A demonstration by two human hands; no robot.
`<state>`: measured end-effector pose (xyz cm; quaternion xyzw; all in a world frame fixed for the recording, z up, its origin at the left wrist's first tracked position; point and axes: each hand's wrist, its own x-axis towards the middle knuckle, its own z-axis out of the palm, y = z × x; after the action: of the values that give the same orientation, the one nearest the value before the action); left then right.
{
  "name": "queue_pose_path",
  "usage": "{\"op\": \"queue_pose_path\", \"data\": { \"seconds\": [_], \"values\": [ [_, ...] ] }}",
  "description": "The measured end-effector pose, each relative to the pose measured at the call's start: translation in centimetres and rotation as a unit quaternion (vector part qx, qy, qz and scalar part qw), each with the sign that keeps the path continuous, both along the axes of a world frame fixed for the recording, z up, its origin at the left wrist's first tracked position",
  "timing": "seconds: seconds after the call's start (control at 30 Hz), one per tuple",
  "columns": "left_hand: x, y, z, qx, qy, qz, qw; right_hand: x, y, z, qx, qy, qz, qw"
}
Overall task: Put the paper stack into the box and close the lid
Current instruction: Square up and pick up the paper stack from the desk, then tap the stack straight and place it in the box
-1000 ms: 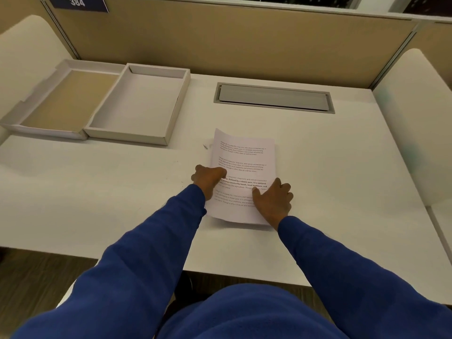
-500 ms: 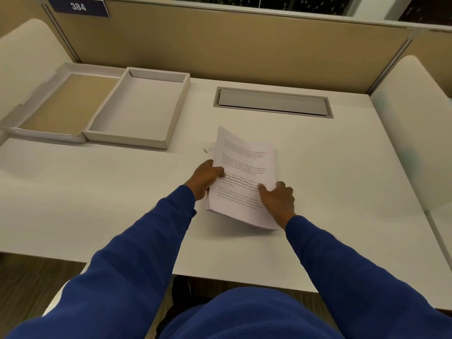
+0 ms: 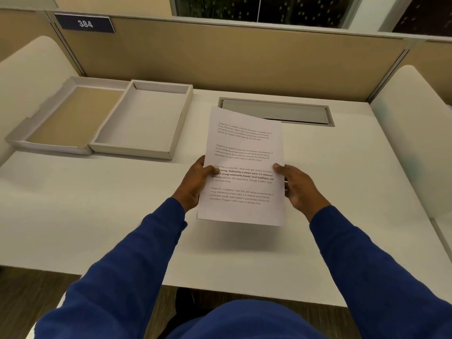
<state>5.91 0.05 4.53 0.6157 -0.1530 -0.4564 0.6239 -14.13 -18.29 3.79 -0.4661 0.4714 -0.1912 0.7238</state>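
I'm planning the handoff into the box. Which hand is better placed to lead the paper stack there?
Left. The box sits open, left of the paper stack; the left hand has its grip on the edge facing it, while the right hand holds the far edge.

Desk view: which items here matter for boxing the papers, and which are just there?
Part of the job:
paper stack, held by left hand and right hand
open box
lid beside it

Just there:
cable hatch in desk
number sign
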Motion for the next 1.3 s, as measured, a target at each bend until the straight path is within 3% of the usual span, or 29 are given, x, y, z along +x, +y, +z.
{"op": "queue_pose_path", "data": {
  "seconds": [0.4,0.57,0.73,1.0,1.13,1.3],
  "values": [
    [-0.3,-1.0,2.6,-0.079,-0.210,0.000,0.974,1.0,2.8,4.3,-0.186,-0.070,-0.061,0.978],
    [-0.8,-1.2,1.7,-0.109,-0.206,0.044,0.971,0.6,4.4,4.2,-0.244,-0.074,-0.059,0.965],
    [-1.4,-0.2,-0.9,-0.071,-0.211,0.042,0.974,-0.2,6.1,1.7,-0.271,-0.023,-0.021,0.962],
    [0.5,-1.5,4.3,-0.156,-0.254,0.057,0.953,1.0,4.7,5.6,-0.349,-0.062,-0.036,0.934],
    [0.5,-2.6,7.4,-0.191,-0.230,0.087,0.950,2.1,4.2,8.7,-0.324,-0.104,-0.076,0.937],
    [0.3,-4.3,9.9,-0.091,-0.165,0.163,0.969,3.7,3.3,11.1,-0.267,-0.071,-0.153,0.949]
  ]
}}
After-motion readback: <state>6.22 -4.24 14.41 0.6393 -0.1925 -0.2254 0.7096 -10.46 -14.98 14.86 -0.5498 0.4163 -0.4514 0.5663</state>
